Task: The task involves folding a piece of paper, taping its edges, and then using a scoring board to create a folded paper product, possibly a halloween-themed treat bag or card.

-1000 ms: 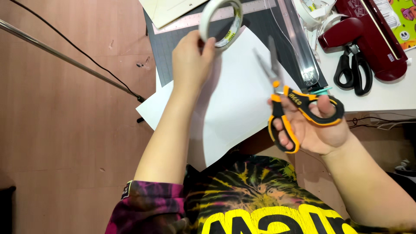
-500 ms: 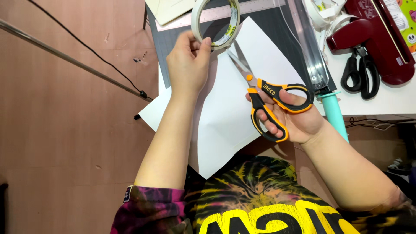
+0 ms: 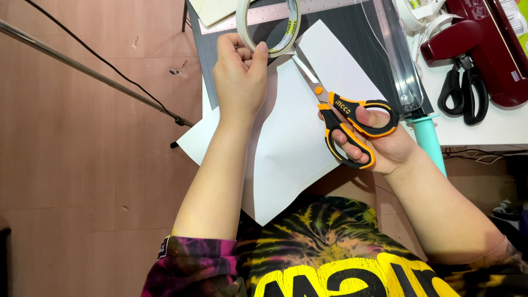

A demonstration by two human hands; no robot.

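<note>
Head view: left hand [image 3: 239, 82] pinches one masking tape roll [image 3: 268, 25] above white paper sheet [image 3: 291, 143]. Right hand [image 3: 379, 146] grips orange-black scissors [image 3: 344, 118], blades touching tape. Second, black scissors [image 3: 465, 93] on table.

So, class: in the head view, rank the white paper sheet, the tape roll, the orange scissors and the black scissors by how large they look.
1. White paper sheet
2. Orange scissors
3 and 4. Tape roll and black scissors: these look alike, and the roll, raised nearer the camera, runs off the frame, so I won't rank them.
</note>
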